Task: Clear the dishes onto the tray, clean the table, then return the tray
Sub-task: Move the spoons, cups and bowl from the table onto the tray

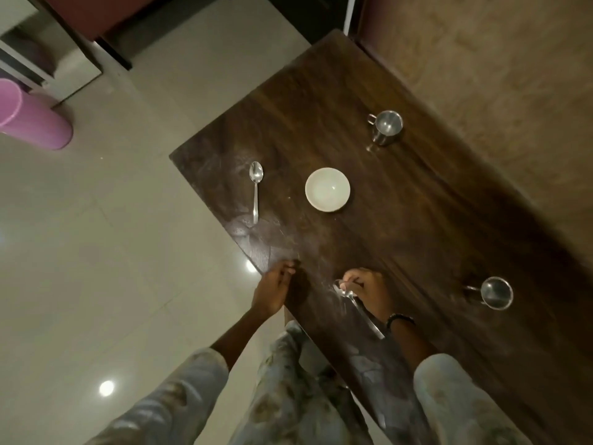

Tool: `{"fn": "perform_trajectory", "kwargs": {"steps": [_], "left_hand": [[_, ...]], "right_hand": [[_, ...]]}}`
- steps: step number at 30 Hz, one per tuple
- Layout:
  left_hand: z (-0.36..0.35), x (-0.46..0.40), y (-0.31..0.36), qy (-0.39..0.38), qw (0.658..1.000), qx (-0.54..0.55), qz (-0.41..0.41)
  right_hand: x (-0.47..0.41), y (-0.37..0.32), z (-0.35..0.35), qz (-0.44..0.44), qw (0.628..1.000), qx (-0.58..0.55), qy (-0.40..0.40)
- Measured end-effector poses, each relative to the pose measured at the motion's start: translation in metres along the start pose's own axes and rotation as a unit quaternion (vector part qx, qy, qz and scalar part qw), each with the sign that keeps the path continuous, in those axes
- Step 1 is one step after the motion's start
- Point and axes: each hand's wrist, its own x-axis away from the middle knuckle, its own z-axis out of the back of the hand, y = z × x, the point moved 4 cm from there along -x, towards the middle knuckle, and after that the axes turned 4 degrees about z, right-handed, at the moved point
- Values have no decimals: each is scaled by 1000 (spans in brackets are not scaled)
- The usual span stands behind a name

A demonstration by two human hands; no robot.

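a: your right hand [365, 289] has its fingers pinched round the bowl end of a long steel spoon [359, 308] on the near part of the dark wooden table [417, 220], its handle trailing back toward you.

b: and my left hand [277, 285]?

a: it sits at the near left edge of the table, fingers curled loosely with the tips touching the wood, holding nothing i can see.

b: what else is waiting?

a: a second steel spoon [255, 189] lies near the far left edge, a small white ceramic bowl [327, 189] just right of it, a steel mug with a handle [386, 126] at the far right, and another steel mug [494, 293] to the right of your hand. no tray shows anywhere in view.

b: what might go wrong?

a: i'd judge that, pinched by the bowl end, the long handle could swing and slip from your fingers. with no tray close, you may be carrying loose pieces, and one could drop on the pale tiled floor [96, 252]. the left spoon near the edge could be knocked off by a careless reach.
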Motion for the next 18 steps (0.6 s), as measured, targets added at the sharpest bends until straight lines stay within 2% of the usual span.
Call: {"fn": "perform_trajectory", "kwargs": {"steps": [4,8,13,18], "left_hand": [[60,-65,36,129,992,2,-2],[109,-126,64,207,978,-14,-6],[130,-187,80,217,973,-75,16],[129,-208,81,226,969,-95,40]], "right_hand": [[-54,-62,12,44,994,-89,39],[-97,-102,11,65,985,-146,60],[-125,-112,5,64,983,-157,68],[-131,-114,4,34,979,-190,66]]}}
